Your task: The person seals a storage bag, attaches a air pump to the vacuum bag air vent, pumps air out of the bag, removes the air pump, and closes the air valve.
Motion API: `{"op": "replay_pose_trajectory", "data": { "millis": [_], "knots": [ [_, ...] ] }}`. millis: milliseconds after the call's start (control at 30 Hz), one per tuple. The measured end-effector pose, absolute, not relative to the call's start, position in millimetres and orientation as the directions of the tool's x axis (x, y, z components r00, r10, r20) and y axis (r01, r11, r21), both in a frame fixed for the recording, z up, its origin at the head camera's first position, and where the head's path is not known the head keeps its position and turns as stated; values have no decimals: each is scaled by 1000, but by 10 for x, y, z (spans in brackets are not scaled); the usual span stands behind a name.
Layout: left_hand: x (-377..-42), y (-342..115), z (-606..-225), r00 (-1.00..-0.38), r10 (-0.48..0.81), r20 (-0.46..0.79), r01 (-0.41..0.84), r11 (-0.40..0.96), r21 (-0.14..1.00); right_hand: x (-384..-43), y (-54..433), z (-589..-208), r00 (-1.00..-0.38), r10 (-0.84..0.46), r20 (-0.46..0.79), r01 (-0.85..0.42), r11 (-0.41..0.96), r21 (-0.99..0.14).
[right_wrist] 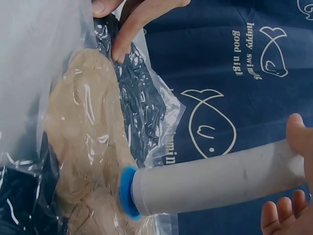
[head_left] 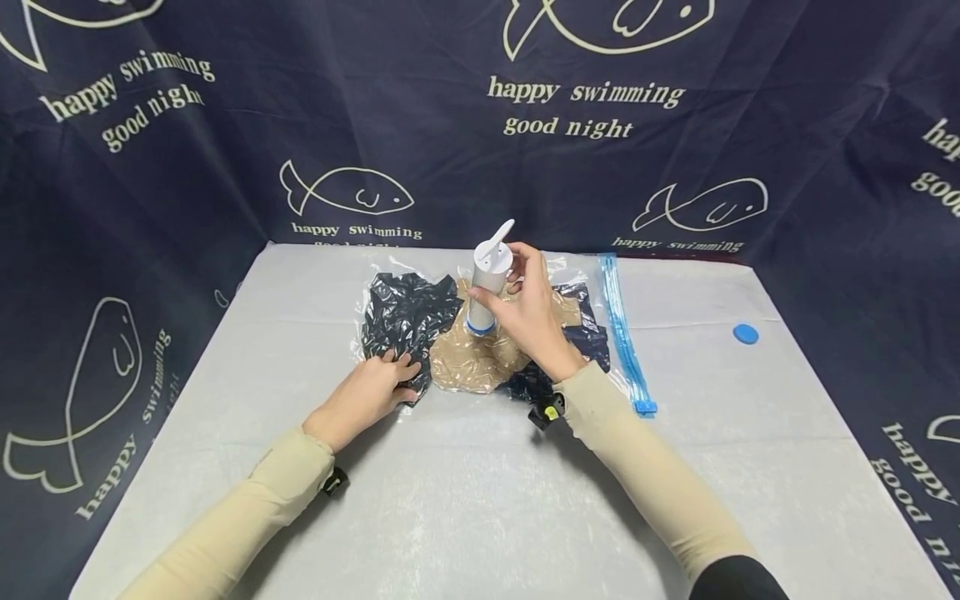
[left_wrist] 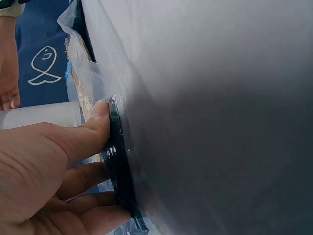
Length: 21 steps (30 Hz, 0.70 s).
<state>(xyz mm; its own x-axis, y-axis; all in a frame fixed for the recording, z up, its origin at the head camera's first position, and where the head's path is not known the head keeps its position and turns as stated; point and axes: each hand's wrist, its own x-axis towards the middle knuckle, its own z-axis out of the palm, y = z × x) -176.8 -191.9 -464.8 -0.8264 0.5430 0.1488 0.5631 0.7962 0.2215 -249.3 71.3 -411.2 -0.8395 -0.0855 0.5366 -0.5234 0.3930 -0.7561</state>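
Note:
A clear vacuum storage bag (right_wrist: 170, 104) lies on the table, its plastic wrinkled tightly over folded clothes. Inside are a black garment (head_left: 405, 312) at left, a beige one (head_left: 461, 367) in the middle and a dark navy one (head_left: 590, 337) at right. On the beige part stands a white cylindrical hand pump (head_left: 486, 292) with a blue ring at its base and a slanted white handle on top. My right hand (head_left: 532, 312) holds the pump's upper body between thumb and fingers. My left hand (head_left: 367, 396) rests its spread fingers on the bag's near left corner.
A blue zip strip (head_left: 626, 342) runs along the bag's right edge, with a blue slider (head_left: 645, 407) at its near end. Farther right, a round blue cap (head_left: 746, 334) lies on the white table (head_left: 480, 508). Dark blue fish-print curtains (head_left: 465, 183) surround the table.

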Motion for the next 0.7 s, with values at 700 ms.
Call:
{"op": "replay_pose_trajectory", "data": {
  "millis": [700],
  "knots": [
    [-1764, -1905, -4686, -810, 559, 174, 585, 792, 178, -2462, 704, -4105, -846, -159, 508, -527, 389, -756]
  ]
}}
